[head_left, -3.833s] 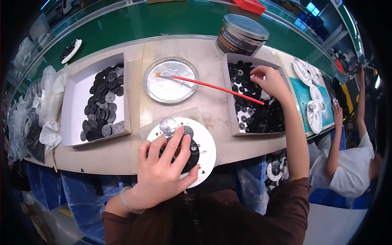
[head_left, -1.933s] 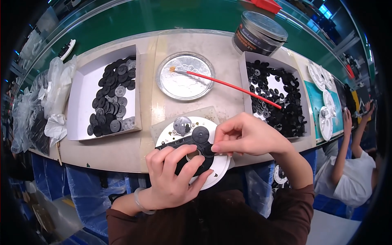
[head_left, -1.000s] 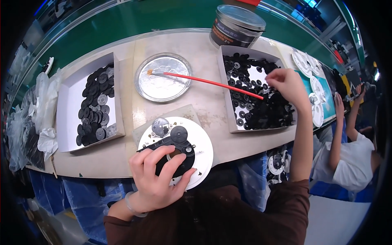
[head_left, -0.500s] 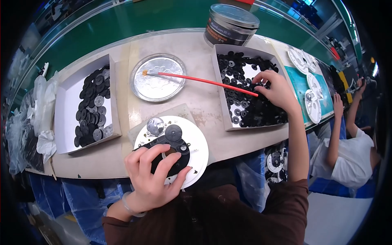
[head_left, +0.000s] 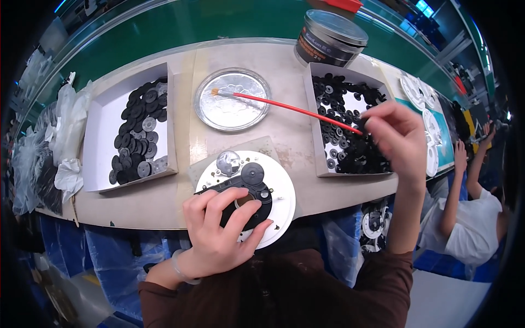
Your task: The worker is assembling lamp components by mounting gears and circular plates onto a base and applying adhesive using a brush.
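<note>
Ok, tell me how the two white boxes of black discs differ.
The left box sits beside the left hand, untouched; the right hand reaches into the right box. The left box's discs include several grey ones and leave much bare floor; the right box's discs look all black and piled fuller. Both are shallow, open white trays.

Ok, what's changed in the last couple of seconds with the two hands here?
The right hand left the white disc, where it was working beside the left, and went out over the right-hand box of black parts. The left hand stayed pressed on the disc's black piece. The red brush and round tray did not move.
</note>
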### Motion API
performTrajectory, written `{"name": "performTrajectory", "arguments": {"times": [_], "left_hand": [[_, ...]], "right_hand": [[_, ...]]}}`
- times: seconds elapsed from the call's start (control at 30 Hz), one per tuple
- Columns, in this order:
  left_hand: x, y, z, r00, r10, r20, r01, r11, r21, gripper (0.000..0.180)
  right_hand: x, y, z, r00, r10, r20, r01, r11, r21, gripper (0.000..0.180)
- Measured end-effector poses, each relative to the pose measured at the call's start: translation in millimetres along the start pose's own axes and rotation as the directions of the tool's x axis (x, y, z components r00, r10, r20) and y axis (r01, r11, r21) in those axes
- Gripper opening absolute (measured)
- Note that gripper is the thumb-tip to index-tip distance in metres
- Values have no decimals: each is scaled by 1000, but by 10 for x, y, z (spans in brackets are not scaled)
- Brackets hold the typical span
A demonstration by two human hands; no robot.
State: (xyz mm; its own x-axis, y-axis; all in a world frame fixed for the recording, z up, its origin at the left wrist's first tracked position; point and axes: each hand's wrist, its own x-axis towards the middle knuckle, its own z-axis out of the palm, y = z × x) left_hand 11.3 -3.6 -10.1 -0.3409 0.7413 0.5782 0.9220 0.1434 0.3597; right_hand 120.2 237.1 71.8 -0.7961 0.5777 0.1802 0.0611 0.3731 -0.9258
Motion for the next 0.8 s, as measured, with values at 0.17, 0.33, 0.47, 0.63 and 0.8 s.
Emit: {"name": "performTrajectory", "arguments": {"times": [0.17,0.33,0.47,0.63,0.8], "left_hand": [[-11,1,17,997,-36,-65,36,999,4,29],[9,3,-9,1000,2,-22,-2,1000,7,33],[4,6,-7,1000,1,-26,-1,1000,-2,33],[0,-22,3,1000,6,-29,-6,1000,3,34],[8,-6,-8,1000,11,-29,-11,1000,-2,34]], "right_hand": [[-153,58,691,841,159,518,-279,947,162,10],[-60,161,778,733,289,615,-509,833,216,8],[-37,158,796,719,316,619,-520,835,178,8],[25,140,795,652,385,653,-609,779,149,9],[23,177,774,621,398,675,-658,733,174,10]]}}
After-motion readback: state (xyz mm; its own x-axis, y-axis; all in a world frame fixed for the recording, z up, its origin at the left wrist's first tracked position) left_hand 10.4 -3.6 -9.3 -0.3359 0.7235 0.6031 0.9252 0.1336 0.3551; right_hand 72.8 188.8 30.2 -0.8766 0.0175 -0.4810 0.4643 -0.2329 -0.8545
